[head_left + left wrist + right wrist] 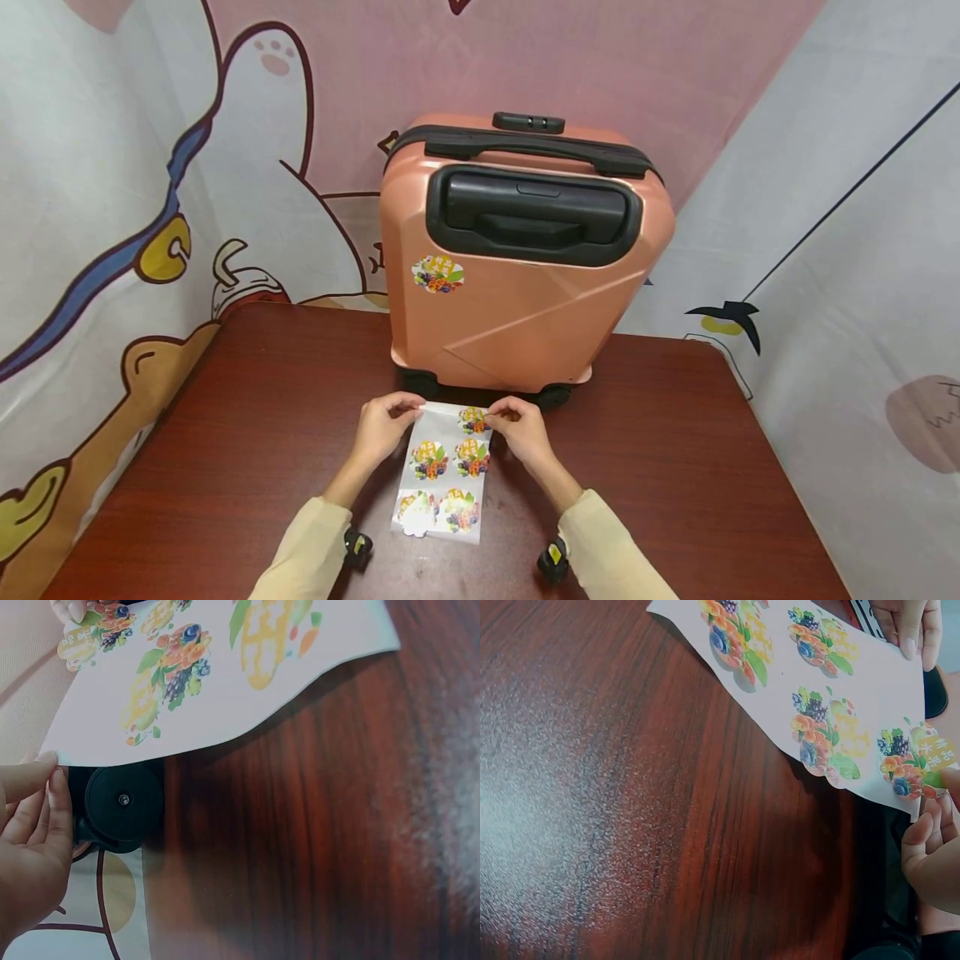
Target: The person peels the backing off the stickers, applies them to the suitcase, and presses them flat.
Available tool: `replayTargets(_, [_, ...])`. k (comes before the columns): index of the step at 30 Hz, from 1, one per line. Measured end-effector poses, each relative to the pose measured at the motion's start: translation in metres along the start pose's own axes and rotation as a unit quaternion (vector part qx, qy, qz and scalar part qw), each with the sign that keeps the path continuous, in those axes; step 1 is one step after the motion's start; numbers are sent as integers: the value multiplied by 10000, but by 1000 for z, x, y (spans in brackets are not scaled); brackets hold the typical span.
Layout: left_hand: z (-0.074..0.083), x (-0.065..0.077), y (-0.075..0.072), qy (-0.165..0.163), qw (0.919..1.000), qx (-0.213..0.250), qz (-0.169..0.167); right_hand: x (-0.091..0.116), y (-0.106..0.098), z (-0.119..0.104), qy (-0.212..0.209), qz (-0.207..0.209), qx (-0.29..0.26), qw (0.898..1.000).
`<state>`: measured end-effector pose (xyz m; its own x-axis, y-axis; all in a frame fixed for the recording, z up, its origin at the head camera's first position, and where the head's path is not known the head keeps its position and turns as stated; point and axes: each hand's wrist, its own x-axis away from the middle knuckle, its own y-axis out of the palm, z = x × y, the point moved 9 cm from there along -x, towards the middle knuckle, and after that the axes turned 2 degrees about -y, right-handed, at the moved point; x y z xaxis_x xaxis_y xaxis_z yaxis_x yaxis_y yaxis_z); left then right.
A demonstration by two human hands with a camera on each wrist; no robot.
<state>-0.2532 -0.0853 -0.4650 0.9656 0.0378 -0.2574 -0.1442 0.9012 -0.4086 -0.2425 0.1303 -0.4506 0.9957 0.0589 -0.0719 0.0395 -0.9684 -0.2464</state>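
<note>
a printed cloth (97, 167) hangs beyond the left edge of the worktop (225, 417). next comes the person's left hand (381, 427), in a cream sleeve (303, 550) with a small black camera (357, 549) at the wrist; its grip is closed, thumb against fingers, on the far left corner of a white sheet (441, 423). the sheet is midway between the worktop's left and right edges, its far end raised, with fruit stickers (430, 460) in two columns and a bare space at its far left. behind it, by the worktop's far edge, an orange suitcase (517, 308) stands on black wheels (555, 396), a similar decal (438, 274) on its left side. at the sheet's far right corner the right hand (522, 427) has its grip closed on the corner sticker (472, 419), which juts past the sheet's edge. a printed bird (729, 319) shows beyond the worktop's right corner.
</note>
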Motion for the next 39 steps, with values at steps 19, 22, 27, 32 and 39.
replayTargets(19, [-7,-8,2,-235,9997,-70,-50,4,2,3,-5,-61,102,9999])
replayTargets(22, [-8,-9,2,-267,9996,-60,-51,4,2,4,26,-44,78,10000])
replayTargets(27, [-11,-11,3,-336,9994,-100,-22,2,1,16,46,-13,-10,10000])
replayTargets(32, [-14,-11,4,-342,9993,-175,8,-4,1,40,206,22,-109,9997])
replayTargets(39, [-23,-13,6,-512,9983,-260,-46,-4,2,42,163,-1,-52,9999])
